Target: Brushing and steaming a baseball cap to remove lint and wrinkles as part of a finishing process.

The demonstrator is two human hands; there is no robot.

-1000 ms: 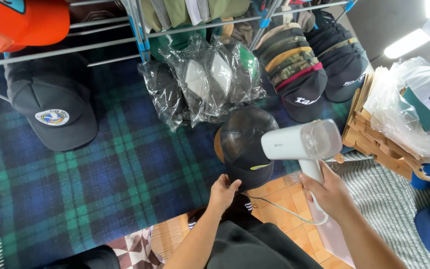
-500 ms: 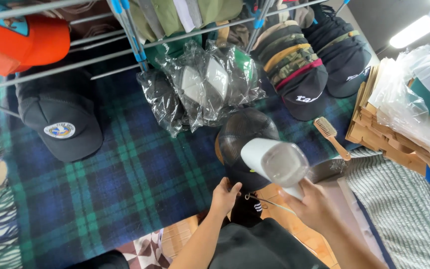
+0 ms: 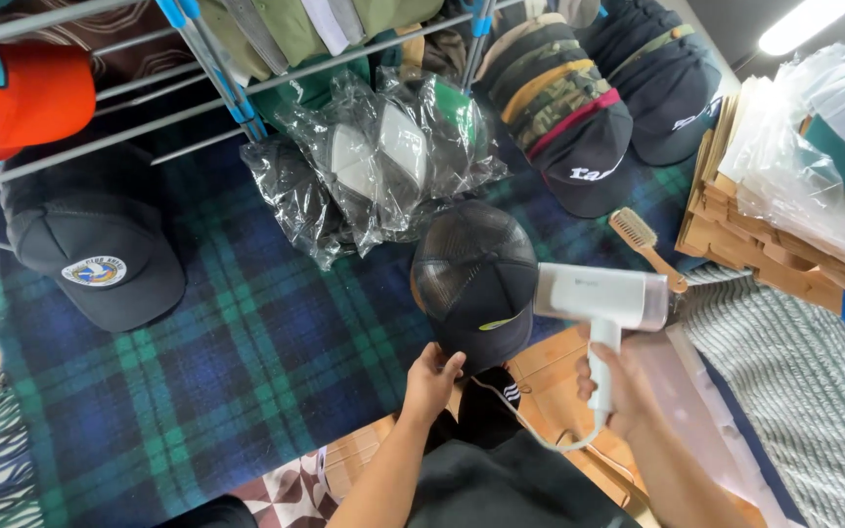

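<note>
Views: one only, a camera worn on the person's head; nothing shared with a second view.
Facing: steeply down and forward, over the plaid blanket [image 3: 227, 362] toward the drying rack [image 3: 198, 83] at 12 o'clock.
Nearness: close; both forearms enter from 6 o'clock.
Frame centre: black mesh cap [image 3: 476, 284].
Edges: stacked caps [image 3: 579, 127] at 1 o'clock, cardboard pile [image 3: 726, 230] at 3 o'clock.

Below me a plaid blanket [image 3: 227, 362] in blue and green covers the floor, fringed at its left edge; a metal drying rack [image 3: 149, 73] with blue clips stands over its far side; a grey knitted rug [image 3: 804, 372] lies to my right; a strip of wooden floor [image 3: 559, 362] shows between them; a ceiling light [image 3: 802, 24] glows at upper right.
</note>
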